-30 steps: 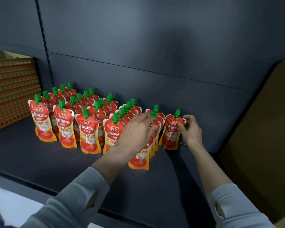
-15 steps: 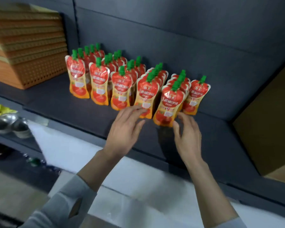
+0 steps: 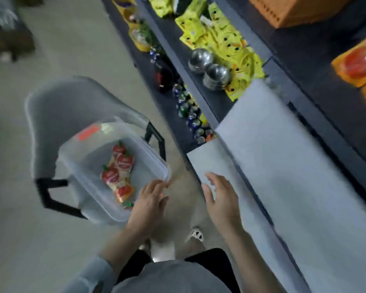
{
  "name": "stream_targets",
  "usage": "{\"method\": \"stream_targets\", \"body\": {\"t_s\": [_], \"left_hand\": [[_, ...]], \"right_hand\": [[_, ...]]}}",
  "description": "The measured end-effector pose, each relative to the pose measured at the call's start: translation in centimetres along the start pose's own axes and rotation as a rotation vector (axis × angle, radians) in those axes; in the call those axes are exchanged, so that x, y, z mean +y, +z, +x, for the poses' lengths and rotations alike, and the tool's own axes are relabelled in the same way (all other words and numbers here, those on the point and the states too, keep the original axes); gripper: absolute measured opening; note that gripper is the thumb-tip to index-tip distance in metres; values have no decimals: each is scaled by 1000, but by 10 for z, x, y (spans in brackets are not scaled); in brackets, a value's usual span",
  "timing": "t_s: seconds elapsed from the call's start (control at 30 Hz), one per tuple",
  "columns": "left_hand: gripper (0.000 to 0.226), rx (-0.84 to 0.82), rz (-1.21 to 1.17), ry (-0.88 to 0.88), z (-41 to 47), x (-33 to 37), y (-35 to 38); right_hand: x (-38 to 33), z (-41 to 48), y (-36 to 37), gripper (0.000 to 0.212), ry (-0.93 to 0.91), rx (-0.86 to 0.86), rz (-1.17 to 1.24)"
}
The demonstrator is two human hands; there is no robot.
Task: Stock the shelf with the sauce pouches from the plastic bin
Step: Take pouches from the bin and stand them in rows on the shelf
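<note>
A clear plastic bin (image 3: pixel 152 159) rests on a grey chair (image 3: pixel 57 106) at lower left. Several red sauce pouches with green caps (image 3: pixel 117 169) lie in a loose row on the bin's floor. My left hand (image 3: pixel 150 201) hovers at the bin's near right corner, fingers apart, holding nothing. My right hand (image 3: pixel 222 199) hangs open a little to the right, over the floor beside the shelf edge. Two stocked pouches (image 3: pixel 357 64) show blurred at the far right edge on the dark shelf (image 3: pixel 325 66).
Lower shelves carry yellow packets (image 3: pixel 224 39), two steel bowls (image 3: pixel 209 66) and small bottles and cans (image 3: pixel 188 106). A white sheet (image 3: pixel 283 166) covers the shelf front on the right. An orange crate (image 3: pixel 294 9) sits top right. My feet (image 3: pixel 195 234) stand on the grey floor.
My view has swung down and left from the shelf to the bin on the chair. Both hands have left the stocked pouches and dropped, empty, to the bin's corner.
</note>
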State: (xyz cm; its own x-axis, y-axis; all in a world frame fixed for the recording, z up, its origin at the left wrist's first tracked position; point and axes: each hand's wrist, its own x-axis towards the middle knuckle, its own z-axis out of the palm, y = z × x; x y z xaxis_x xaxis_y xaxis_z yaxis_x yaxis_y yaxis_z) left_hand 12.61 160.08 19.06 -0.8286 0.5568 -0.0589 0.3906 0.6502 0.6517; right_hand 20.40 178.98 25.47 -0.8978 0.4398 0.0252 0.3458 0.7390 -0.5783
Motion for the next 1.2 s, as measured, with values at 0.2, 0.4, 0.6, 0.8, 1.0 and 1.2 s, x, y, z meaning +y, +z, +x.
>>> {"method": "stream_targets", "body": {"t_s": [0.2, 0.4, 0.6, 0.8, 1.0, 1.2], "left_hand": [[41, 2, -28, -418, -35, -98, 1], [35, -19, -106, -618, -46, -138, 22], [36, 146, -203, -699, -33, -147, 32], [72, 233, -330, -776, -13, -155, 39], [69, 181, -615, -828, 27, -179, 24], [46, 410, -644, -984, 39, -186, -5]], "right_hand": [[-26, 48, 131, 39, -134, -652, -137], [-36, 76, 227, 57, -292, -1157, -284], [-35, 75, 294, 43, -289, -1315, -161], [-42, 142, 298, 21, -238, -1043, -27], [-85, 202, 271, 23, -65, -1280, 438], [-77, 215, 349, 26, 198, -926, 397]]}}
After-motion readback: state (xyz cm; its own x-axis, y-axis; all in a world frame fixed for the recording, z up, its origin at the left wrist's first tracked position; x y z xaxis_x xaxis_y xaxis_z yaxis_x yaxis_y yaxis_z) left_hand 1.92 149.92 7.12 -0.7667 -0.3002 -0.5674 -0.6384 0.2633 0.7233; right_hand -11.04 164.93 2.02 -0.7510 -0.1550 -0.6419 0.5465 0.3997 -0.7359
